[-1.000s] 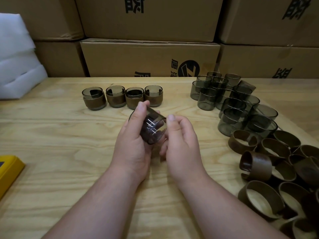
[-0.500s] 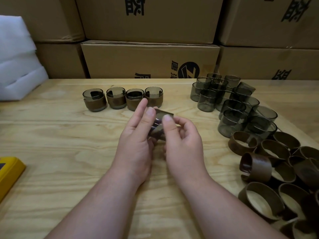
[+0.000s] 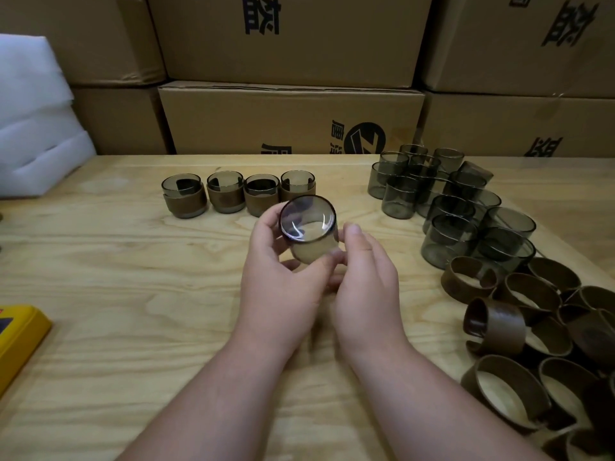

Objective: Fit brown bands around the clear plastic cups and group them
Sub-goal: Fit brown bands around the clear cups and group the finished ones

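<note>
Smoky clear cup (image 3: pixel 309 236): gripped by left hand (image 3: pixel 283 281) and right hand (image 3: pixel 362 287) fingers, unbanded. Advice: steady it; slide band on squarely.

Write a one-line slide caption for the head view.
Both hands, left hand and right hand, hold a clear cup above the table, four banded cups behind.

Bare desk (image 3: pixel 116 294) is lying open to the left of the hands, out to the yellow box (image 3: pixel 20 341) at the edge. Four banded cups (image 3: pixel 238 194) are blocking the far middle. Bare cups (image 3: pixel 446 207) and loose brown bands (image 3: pixel 532 344) are crowding the right side; cartons (image 3: pixel 289 121) are walling off the back.
</note>
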Available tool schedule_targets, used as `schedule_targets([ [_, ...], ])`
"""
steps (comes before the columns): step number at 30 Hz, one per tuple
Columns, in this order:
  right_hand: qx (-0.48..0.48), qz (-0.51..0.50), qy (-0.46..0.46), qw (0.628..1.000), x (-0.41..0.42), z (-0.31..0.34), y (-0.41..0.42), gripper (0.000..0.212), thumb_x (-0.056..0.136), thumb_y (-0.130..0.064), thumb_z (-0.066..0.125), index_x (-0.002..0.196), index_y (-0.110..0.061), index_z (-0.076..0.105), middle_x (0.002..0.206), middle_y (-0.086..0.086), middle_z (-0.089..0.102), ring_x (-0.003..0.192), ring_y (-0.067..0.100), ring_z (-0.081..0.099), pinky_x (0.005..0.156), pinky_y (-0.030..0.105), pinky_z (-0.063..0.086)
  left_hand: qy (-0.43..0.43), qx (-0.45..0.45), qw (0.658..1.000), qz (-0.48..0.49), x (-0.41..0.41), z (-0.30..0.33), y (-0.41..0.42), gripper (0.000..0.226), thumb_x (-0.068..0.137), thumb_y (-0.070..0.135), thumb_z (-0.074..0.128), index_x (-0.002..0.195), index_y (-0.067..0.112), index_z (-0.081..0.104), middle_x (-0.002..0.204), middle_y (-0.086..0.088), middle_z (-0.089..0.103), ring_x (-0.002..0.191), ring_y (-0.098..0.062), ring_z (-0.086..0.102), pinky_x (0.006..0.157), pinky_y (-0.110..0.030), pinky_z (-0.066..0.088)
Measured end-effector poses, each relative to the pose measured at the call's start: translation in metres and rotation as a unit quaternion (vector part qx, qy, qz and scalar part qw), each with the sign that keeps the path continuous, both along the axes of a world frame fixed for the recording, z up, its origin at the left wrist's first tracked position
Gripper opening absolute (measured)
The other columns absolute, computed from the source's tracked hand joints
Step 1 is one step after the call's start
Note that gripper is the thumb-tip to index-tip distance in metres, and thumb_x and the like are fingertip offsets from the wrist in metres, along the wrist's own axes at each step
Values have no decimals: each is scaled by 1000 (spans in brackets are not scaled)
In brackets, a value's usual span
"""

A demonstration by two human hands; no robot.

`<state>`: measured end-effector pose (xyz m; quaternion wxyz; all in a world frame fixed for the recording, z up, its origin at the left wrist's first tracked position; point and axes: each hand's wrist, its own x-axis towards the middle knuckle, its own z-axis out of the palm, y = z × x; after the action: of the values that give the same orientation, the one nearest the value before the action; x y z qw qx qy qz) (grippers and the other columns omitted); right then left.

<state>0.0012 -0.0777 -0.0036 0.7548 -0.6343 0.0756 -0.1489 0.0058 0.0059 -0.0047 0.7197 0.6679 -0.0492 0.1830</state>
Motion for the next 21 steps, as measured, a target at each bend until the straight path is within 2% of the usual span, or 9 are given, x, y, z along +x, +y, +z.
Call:
schedule_targets([
  [4, 3, 28, -44, 999, -2, -1, -1, 86, 66, -67, 59, 144, -32, 51, 115, -17, 66, 110, 8, 67, 94, 36, 55, -2, 65, 997, 34, -3, 2, 0, 68, 66, 31, 84, 122, 50, 52, 119, 20, 70, 113, -8, 67, 94, -49, 56],
  [6, -2, 43, -54, 998, -2, -2, -1, 81, 68, -60, 63, 141, -27, 54, 127, -9, 64, 118, 12, 65, 96, 37, 54, 0, 68, 997, 28, -3, 4, -1, 68, 64, 35, 83, 121, 54, 51, 121, 20, 70, 116, -9, 66, 96, -53, 54],
  [8, -32, 52, -65, 996, -3, -1, 0, 71, 72, -50, 65, 137, -23, 59, 134, 3, 63, 122, 19, 63, 100, 44, 55, -1, 64, 998, 21, -3, 5, -2, 68, 67, 27, 83, 117, 59, 50, 119, 21, 70, 117, -10, 66, 97, -55, 53],
  [10, -69, 49, -72, 994, -3, 0, 1, 60, 76, -41, 67, 133, -25, 62, 132, 3, 64, 118, 17, 64, 100, 45, 56, -4, 62, 998, 16, -4, 4, -2, 69, 70, 20, 84, 117, 57, 50, 116, 23, 69, 116, -6, 64, 99, -52, 53],
  [13, -88, 39, -73, 993, -2, -1, 1, 56, 74, -39, 73, 128, -29, 62, 125, -2, 66, 114, 15, 66, 97, 43, 57, -25, 69, 997, 3, -4, -1, 0, 69, 79, 0, 83, 122, 44, 51, 111, 20, 69, 100, 8, 66, 84, -23, 57],
  [16, -82, 26, -83, 993, -3, -1, 0, 53, 70, -39, 81, 119, -27, 63, 109, -10, 72, 98, 5, 71, 82, 25, 58, -36, 94, 995, -11, -6, 2, 0, 65, 84, -9, 74, 118, 43, 53, 106, 23, 71, 90, 14, 67, 68, -6, 51],
  [17, -72, 25, -88, 993, -3, -1, 0, 52, 69, -40, 84, 115, -26, 63, 102, -16, 73, 91, 1, 72, 75, 18, 56, -38, 105, 994, -9, -7, 2, 0, 64, 84, -7, 74, 116, 45, 54, 105, 25, 71, 89, 11, 68, 68, -6, 50],
  [19, -59, 15, -88, 994, -2, 0, -1, 59, 63, -50, 85, 111, -26, 61, 94, -26, 71, 83, -3, 71, 68, 13, 53, -40, 132, 990, -2, -7, 2, 0, 62, 84, -1, 76, 116, 49, 57, 110, 18, 72, 96, 0, 70, 76, -15, 54],
  [21, -43, -5, -71, 997, 0, -1, -3, 70, 56, -63, 82, 111, -26, 60, 96, -20, 72, 84, 1, 72, 69, 17, 54, -36, 165, 986, -5, -6, 1, -1, 63, 82, 4, 77, 117, 52, 56, 118, 10, 71, 106, -9, 69, 88, -27, 55],
])
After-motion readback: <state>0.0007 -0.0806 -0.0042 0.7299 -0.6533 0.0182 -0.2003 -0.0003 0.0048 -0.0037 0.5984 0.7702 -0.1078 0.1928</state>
